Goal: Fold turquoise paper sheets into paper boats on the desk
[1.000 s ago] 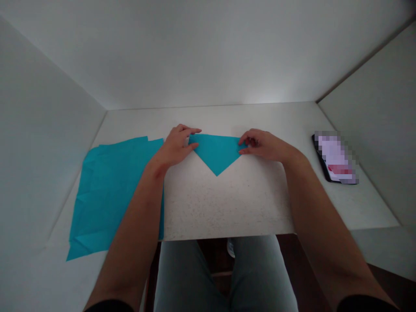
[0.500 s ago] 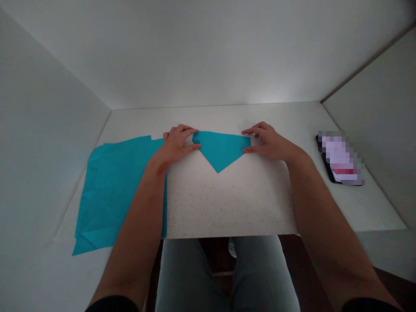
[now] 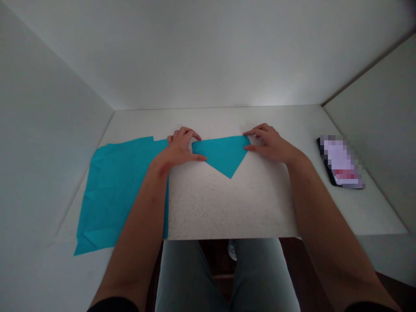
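A small blue paper folded into a triangle point(image 3: 222, 154) lies flat on the white table point(image 3: 227, 203), its point toward me. My left hand point(image 3: 180, 147) rests on the triangle's left corner, fingers curled, thumb lying along the lower left edge. At the right corner, my right hand point(image 3: 270, 142) presses with stretched fingers and thumb, holding nothing.
A stack of large blue paper sheets point(image 3: 113, 186) lies to the left, partly under my left forearm. A phone point(image 3: 339, 161) sits near the right wall. White walls close in the table on the left, back and right. My knees show below the front edge.
The triangle has turned slightly, its point now shifted right. My left thumb has slid along the lower left edge. My right hand went from a pinch to flat fingers at the right corner.
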A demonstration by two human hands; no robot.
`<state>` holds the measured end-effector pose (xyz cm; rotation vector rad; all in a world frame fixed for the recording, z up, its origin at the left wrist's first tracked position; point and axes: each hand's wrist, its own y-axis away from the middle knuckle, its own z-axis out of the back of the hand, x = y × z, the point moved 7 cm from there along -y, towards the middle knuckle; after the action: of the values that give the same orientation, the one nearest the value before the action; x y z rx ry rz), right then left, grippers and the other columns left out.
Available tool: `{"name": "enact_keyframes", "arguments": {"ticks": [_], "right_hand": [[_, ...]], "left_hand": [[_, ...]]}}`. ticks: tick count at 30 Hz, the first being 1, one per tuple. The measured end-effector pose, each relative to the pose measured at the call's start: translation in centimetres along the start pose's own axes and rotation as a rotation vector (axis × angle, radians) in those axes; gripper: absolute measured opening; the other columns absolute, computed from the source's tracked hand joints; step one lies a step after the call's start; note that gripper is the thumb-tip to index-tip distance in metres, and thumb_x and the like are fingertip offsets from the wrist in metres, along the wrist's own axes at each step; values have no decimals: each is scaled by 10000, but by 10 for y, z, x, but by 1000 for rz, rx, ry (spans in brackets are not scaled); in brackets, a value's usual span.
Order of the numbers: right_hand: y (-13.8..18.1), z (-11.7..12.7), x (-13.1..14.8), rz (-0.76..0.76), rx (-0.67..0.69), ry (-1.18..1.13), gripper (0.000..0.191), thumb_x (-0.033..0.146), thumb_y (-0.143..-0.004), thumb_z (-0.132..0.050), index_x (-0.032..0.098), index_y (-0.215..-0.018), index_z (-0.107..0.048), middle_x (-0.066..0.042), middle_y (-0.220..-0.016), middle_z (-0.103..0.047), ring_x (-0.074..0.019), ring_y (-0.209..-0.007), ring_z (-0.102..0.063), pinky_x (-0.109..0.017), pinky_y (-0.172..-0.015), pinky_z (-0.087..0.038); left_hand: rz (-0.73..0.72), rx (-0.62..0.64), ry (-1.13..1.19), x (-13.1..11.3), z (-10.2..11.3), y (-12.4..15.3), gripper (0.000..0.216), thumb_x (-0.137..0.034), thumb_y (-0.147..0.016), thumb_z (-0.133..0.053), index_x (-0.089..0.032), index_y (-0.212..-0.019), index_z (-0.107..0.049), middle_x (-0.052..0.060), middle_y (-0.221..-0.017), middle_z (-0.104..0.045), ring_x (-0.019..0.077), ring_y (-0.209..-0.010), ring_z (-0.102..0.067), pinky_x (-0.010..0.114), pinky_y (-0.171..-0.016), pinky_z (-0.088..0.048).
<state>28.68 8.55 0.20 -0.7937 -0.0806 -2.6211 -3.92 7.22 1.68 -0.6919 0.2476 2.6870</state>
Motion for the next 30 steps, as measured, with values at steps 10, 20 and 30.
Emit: {"name": "enact_keyframes", "arguments": {"ticks": [10,20,30], "right_hand": [[-1,0,13,48,-31,-28,753,568,-889,-800,330,-1579,-619,-156,-1405,-673,-413,-1203,-648,-676,-1125,-482],[-3,4,24,126,-94,61,329,495,-893,-791,323,-1173,-796,-115,-1414,-693,-419,-1307,-595,-630,-1103,-416],[-3,-1,37,140,88,-93,166,374,-868,-726,262,-966,-798,-59,-974,-732,-216,-787,-637,-361,-756,-487]], "left_hand": [[24,7,213,5,-1,-5,540,-396,-789,-889,-256,-1262,-669,55,-1224,-738,252,-1060,-686,426,-994,-517],[-125,-48,248,-6,-3,-12,239,-329,-846,-806,-226,-1061,-812,23,-932,-738,183,-847,-660,324,-795,-509],[-212,-62,196,-17,0,-9,200,-190,-800,-765,-214,-976,-856,20,-876,-718,137,-736,-591,278,-722,-470]]}}
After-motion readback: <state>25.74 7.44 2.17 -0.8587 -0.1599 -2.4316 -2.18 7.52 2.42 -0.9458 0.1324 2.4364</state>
